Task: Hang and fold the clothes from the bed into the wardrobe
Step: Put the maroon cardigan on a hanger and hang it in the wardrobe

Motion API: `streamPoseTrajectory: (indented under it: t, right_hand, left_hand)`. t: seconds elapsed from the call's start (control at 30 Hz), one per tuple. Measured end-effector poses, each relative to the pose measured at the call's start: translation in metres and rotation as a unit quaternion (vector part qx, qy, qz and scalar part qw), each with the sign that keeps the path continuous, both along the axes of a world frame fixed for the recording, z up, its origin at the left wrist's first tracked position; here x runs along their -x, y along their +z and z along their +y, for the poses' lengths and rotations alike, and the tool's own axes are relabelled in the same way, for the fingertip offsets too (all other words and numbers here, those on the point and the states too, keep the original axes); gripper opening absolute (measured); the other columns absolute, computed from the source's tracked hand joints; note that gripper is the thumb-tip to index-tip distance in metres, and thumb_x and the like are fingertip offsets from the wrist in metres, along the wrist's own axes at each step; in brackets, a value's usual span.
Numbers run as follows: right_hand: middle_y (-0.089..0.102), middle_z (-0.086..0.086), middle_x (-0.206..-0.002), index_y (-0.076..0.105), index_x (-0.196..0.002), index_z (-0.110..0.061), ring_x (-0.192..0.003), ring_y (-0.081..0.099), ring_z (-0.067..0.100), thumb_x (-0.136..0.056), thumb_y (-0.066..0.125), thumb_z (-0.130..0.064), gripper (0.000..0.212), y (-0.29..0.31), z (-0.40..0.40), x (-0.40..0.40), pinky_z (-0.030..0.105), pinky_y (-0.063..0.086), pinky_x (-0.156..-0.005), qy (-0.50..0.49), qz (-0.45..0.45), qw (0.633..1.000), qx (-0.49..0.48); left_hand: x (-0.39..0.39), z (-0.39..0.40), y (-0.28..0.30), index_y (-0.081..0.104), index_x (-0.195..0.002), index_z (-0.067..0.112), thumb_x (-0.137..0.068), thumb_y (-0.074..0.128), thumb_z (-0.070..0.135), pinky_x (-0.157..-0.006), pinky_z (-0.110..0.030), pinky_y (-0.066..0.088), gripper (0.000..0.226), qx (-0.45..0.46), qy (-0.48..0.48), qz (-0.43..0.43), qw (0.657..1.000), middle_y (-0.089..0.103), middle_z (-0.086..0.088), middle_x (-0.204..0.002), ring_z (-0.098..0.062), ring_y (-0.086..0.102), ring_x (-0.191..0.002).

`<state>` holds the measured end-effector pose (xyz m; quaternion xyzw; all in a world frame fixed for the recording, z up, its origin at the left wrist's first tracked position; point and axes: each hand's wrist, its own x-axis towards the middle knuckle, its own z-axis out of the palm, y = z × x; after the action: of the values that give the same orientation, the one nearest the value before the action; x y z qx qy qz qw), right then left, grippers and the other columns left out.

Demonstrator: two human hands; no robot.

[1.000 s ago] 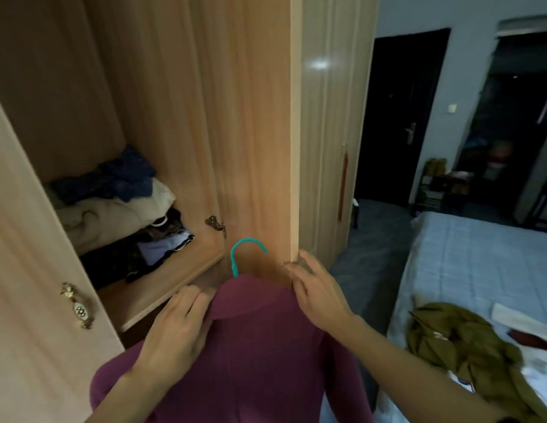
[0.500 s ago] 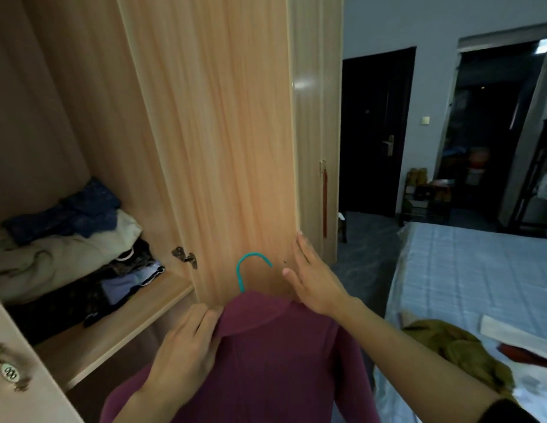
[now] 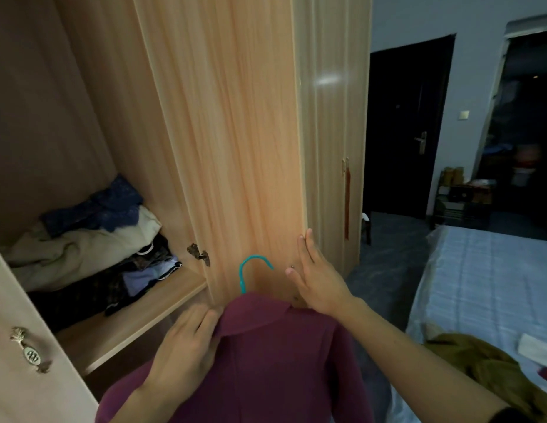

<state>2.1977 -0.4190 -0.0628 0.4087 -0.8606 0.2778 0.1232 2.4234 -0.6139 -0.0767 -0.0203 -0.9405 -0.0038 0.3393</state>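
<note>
Since half a second ago the right hand (image 3: 319, 280) has lifted off the collar and now lies flat, fingers straight, against the edge of the open door (image 3: 235, 148), while the view has tipped up a little (more of the door's height shows, less of the bed). At far left the other door (image 3: 18, 346) swings toward the camera, its brass knob (image 3: 29, 351) low on the panel. Next comes the open wardrobe (image 3: 67, 117), where a shelf (image 3: 137, 315) carries a loose pile (image 3: 92, 248) of dark blue, cream and black clothes that reaches the shelf's front edge; above the pile the compartment stands open and tall. A hinge (image 3: 199, 253) sits where the shelf meets the middle door. Below it the left hand (image 3: 186, 349) grips the left shoulder of the maroon shirt (image 3: 275, 361), fingers curled on the fabric just under the collar. The shirt hangs on a teal hanger (image 3: 250, 270), whose hook rises free in front of the door, touching nothing that I can make out. Right of the door's edge a closed panel (image 3: 333, 132) follows, then a strip of dark floor (image 3: 388, 264) between wardrobe and bed (image 3: 486, 279). On the bed's near corner lie an olive garment (image 3: 482, 364) and something white (image 3: 537, 346).
</note>
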Motion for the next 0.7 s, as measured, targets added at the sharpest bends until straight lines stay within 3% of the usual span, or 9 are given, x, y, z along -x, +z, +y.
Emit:
streamPoseTrajectory:
  t: [0.2,0.3,0.4,0.5,0.7]
  right_hand:
    - [-0.026,0.003,-0.161,-0.002,-0.156,-0.010,-0.150,0.017,0.020,-0.101,0.035,-0.050,0.077,-0.003,0.002,-0.005,0.033,0.038,-0.110,0.012,-0.005,1.000,0.020]
    - [-0.022,0.000,-0.163,0.009,-0.156,-0.013,-0.146,0.025,0.016,-0.102,0.038,-0.046,0.070,-0.002,0.004,-0.015,0.033,0.040,-0.109,0.022,-0.003,0.998,0.062]
    - [0.008,0.000,-0.164,0.038,-0.148,-0.019,-0.147,0.023,0.013,-0.100,0.042,-0.047,0.055,-0.005,0.005,-0.034,0.033,0.034,-0.115,0.075,0.034,0.990,0.119]
    - [0.038,-0.009,-0.148,0.047,-0.140,-0.025,-0.134,0.039,0.005,-0.097,0.047,-0.052,0.050,-0.007,0.003,-0.055,0.033,0.041,-0.109,0.171,0.010,0.980,0.097]
    - [0.050,-0.006,-0.117,0.053,-0.130,-0.018,-0.105,0.053,0.010,-0.093,0.061,-0.019,0.038,0.005,-0.010,-0.062,0.031,0.047,-0.095,0.207,0.016,0.973,0.101]
  left_hand:
    - [-0.006,0.005,0.010,0.056,-0.108,0.018,-0.089,0.047,0.030,-0.071,-0.030,0.046,0.024,-0.016,0.025,-0.032,0.999,0.056,0.001,-0.093,-0.020,0.059,-0.082]
    - [-0.007,0.007,0.016,0.062,-0.103,0.012,-0.088,0.046,0.030,-0.070,-0.034,0.051,0.028,-0.015,0.042,-0.041,0.998,0.058,-0.001,-0.091,-0.022,0.060,-0.081]
    - [-0.009,0.007,0.020,0.065,-0.102,0.007,-0.088,0.046,0.029,-0.069,-0.041,0.053,0.031,-0.012,0.055,-0.039,0.998,0.060,-0.004,-0.093,-0.027,0.062,-0.082]
    - [-0.008,0.005,0.024,0.064,-0.107,0.007,-0.089,0.047,0.028,-0.074,-0.039,0.050,0.032,0.000,0.054,-0.006,0.999,0.062,-0.006,-0.098,-0.027,0.061,-0.087]
    - [-0.011,-0.001,0.028,0.058,-0.109,0.009,-0.092,0.049,0.022,-0.078,-0.027,0.041,0.023,0.040,0.031,0.084,0.995,0.054,-0.002,-0.099,-0.022,0.053,-0.087]
